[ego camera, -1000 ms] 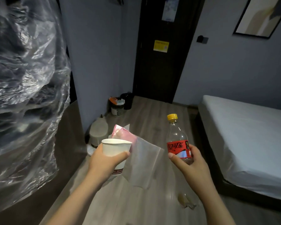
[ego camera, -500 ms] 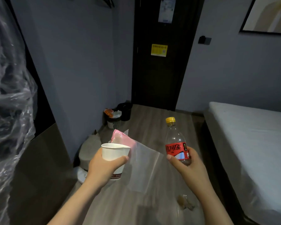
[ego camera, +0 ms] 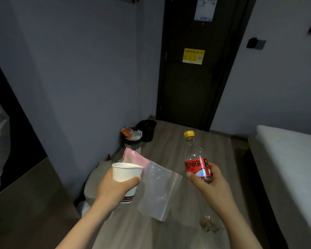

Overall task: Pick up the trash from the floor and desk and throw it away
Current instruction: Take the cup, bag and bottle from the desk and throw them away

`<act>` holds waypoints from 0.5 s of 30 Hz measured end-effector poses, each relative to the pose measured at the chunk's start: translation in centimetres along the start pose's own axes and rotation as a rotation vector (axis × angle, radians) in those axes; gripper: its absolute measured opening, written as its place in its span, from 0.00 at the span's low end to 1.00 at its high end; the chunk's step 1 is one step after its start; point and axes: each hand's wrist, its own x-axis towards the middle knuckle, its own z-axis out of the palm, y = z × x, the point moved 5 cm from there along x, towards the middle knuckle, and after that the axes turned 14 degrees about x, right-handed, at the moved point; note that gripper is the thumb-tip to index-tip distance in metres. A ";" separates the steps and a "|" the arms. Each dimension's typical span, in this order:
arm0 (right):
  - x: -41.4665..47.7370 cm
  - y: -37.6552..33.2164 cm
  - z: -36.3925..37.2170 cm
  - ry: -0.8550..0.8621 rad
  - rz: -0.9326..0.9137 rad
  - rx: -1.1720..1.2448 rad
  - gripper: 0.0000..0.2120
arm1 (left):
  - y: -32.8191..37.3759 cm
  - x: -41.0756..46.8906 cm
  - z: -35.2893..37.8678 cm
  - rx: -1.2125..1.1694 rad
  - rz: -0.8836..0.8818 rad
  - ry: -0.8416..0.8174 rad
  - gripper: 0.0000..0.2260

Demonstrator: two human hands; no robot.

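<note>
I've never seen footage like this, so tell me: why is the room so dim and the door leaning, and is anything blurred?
Head view: weak bluish light, no hard shadows; the wide-angle lens tilts the door and walls near the edges; the paper cup in the left hand and bottle in the right hand look sharp; the clear bag shows faint glare; the floor wrapper is murky.

Lighting: dim, bluish, diffuse; door nearly black. Faint sheen on clear bag. Wide-angle bowing at frame edges.
</note>
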 end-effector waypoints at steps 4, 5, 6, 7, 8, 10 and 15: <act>7.5 -0.2 3.6 -0.005 0.008 -0.013 0.23 | 0.8 8.4 0.4 -0.046 -0.008 -0.013 0.23; 9.3 -0.4 4.6 -0.007 0.008 -0.010 0.21 | 1.0 10.6 0.2 -0.056 -0.010 -0.017 0.23; 11.1 -0.7 5.7 -0.009 0.012 -0.006 0.20 | 1.2 12.8 -0.1 -0.061 -0.015 -0.020 0.24; 12.8 -1.0 6.7 -0.011 0.014 -0.002 0.19 | 1.5 14.9 -0.4 -0.058 -0.017 -0.023 0.25; 14.4 -1.2 7.7 -0.009 0.014 0.004 0.18 | 1.8 17.1 -0.7 -0.047 -0.015 -0.025 0.26; 17.5 -1.4 9.6 0.007 0.020 0.027 0.18 | 2.3 21.2 -1.0 -0.026 -0.013 -0.025 0.30; 24.2 -0.7 12.9 0.023 0.038 0.019 0.17 | 2.7 29.4 0.2 -0.026 -0.037 -0.039 0.31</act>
